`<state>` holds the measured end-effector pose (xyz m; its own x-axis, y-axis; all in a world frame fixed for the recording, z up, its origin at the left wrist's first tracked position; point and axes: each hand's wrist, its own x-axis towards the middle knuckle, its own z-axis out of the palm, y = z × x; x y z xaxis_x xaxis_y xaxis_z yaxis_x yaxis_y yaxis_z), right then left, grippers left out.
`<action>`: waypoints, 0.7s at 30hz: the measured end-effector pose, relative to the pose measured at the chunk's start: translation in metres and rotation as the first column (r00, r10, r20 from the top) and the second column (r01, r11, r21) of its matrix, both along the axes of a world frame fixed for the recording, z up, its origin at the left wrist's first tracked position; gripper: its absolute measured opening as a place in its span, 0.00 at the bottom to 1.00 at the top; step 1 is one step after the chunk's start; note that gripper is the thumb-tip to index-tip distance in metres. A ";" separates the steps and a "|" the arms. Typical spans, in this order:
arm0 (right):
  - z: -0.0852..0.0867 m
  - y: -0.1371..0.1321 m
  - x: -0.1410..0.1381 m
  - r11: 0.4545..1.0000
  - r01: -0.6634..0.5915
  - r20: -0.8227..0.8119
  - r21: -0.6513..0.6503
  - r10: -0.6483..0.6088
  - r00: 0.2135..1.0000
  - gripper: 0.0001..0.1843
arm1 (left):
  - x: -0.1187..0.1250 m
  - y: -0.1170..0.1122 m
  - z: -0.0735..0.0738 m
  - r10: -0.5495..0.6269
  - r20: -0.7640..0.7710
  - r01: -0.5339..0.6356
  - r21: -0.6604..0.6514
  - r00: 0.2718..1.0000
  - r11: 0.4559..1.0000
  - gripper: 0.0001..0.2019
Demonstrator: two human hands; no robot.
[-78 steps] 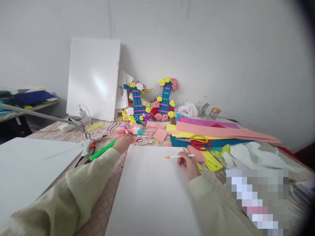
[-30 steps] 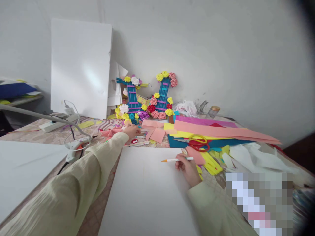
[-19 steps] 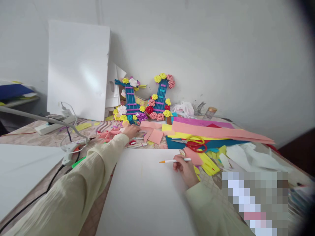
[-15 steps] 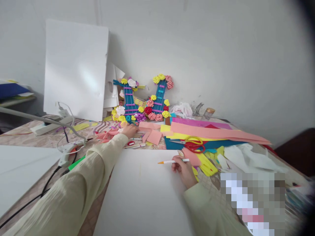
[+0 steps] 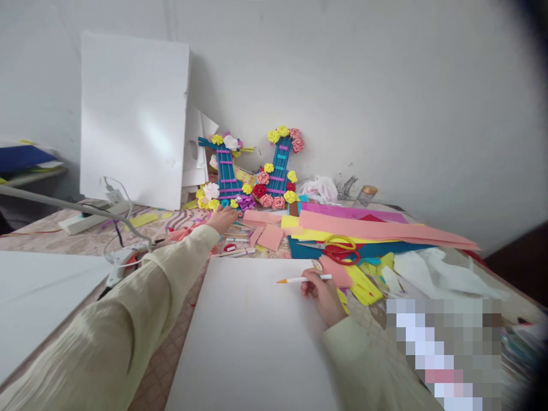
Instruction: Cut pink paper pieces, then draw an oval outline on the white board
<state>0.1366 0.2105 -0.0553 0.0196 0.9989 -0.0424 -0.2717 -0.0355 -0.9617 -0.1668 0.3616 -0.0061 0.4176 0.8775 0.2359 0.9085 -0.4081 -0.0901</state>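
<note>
My right hand (image 5: 323, 297) is closed around a white pencil (image 5: 295, 279) with an orange-coloured tip. It rests at the right edge of a large white board (image 5: 252, 337), and the pencil points left above the surface. Beyond the board's far edge, my left hand (image 5: 221, 220) reaches out, fingers stretched forward and apart, low over paper scraps. Just past it stand two blue letter-like shapes (image 5: 279, 171) with purple strips and paper flowers (image 5: 260, 191). Its fingertips are small and partly hidden near the purple flower, and I see nothing held in them.
Red-and-yellow-handled scissors (image 5: 342, 251) lie on coloured paper sheets (image 5: 385, 228) at the right. Leftward are a glue gun (image 5: 122, 260) with its cord and a power strip (image 5: 81, 222). A big white panel (image 5: 132, 120) leans on the wall. Pink paper pieces (image 5: 270, 237) lie mid-table.
My left hand has shifted slightly left and farther away, towards the flowers. My right hand keeps its hold on the pencil. The whole view has moved a little.
</note>
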 end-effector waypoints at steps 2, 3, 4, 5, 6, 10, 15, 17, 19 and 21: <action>0.000 0.000 0.000 1.000 0.004 -0.003 0.002 -0.004 1.000 0.09 | -0.003 -0.005 0.013 0.032 0.051 -0.033 0.009 0.998 0.999 0.13; 0.001 0.000 -0.001 1.000 0.005 -0.006 0.002 -0.005 1.000 0.09 | -0.005 -0.007 0.020 0.051 0.082 -0.052 0.006 0.995 0.999 0.13; 0.001 -0.001 -0.001 1.000 0.007 -0.008 0.003 -0.007 1.000 0.09 | -0.006 -0.009 0.026 0.071 0.116 -0.071 -0.002 0.991 0.997 0.13; 0.002 -0.001 -0.001 1.000 0.009 -0.012 0.004 -0.009 1.000 0.09 | -0.008 -0.012 0.032 0.093 0.154 -0.092 -0.015 0.984 0.996 0.13; 0.002 -0.001 -0.002 1.000 0.011 -0.016 0.005 -0.011 1.000 0.09 | -0.008 -0.016 0.037 0.115 0.196 -0.111 -0.034 0.974 0.993 0.13; 0.004 -0.001 -0.003 1.000 0.024 -0.047 0.008 -0.024 0.999 0.09 | -0.002 -0.040 0.053 0.177 0.392 -0.114 -0.180 0.903 0.977 0.13; 0.007 -0.001 0.001 0.998 0.056 -0.096 0.006 -0.055 0.994 0.09 | 0.022 -0.096 0.060 0.222 0.626 0.144 -0.479 0.747 0.866 0.10; 0.008 0.000 0.007 0.996 0.088 -0.112 0.006 -0.087 0.990 0.10 | 0.030 -0.118 0.057 0.264 0.701 0.265 -0.549 0.663 0.793 0.10; 0.007 0.001 0.013 0.991 0.132 -0.121 -0.001 -0.132 0.984 0.09 | 0.037 -0.136 0.052 0.312 0.752 0.355 -0.579 0.581 0.734 0.13; 0.004 0.002 0.018 0.984 0.176 -0.120 -0.018 -0.177 0.977 0.10 | 0.041 -0.150 0.044 0.363 0.772 0.406 -0.599 0.522 0.690 0.15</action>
<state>0.1547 0.2129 -0.0510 0.1904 0.9797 -0.0627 -0.3882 0.0165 -0.9214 -0.1260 0.2120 0.0381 0.3976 0.9047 -0.1531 0.3764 -0.0087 0.9264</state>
